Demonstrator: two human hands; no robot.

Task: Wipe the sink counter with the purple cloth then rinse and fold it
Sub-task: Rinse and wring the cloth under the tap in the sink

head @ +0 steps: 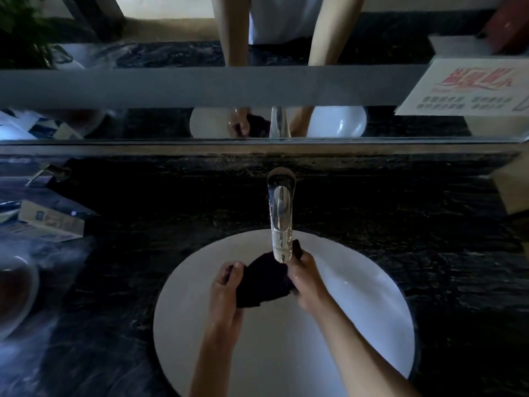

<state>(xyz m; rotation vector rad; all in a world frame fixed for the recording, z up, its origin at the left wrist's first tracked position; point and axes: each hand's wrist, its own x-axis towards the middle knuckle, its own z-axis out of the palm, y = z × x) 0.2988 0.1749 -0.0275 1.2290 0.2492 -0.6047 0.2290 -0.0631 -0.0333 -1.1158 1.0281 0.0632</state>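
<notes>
The purple cloth (264,280) is bunched up over the white round sink basin (357,325), just below the tip of the chrome faucet (281,216). My left hand (224,293) grips the cloth's left side. My right hand (306,282) grips its right side, with a corner of cloth sticking up past the fingers. Both hands hold it above the basin's far half. The dark marble counter (143,253) surrounds the sink. I cannot tell whether water is running.
A mirror (171,121) runs along the back and reflects the hands. A small box (51,222) lies on the counter at the left, a white bowl (14,293) at the far left edge, a printed card (469,90) at the upper right.
</notes>
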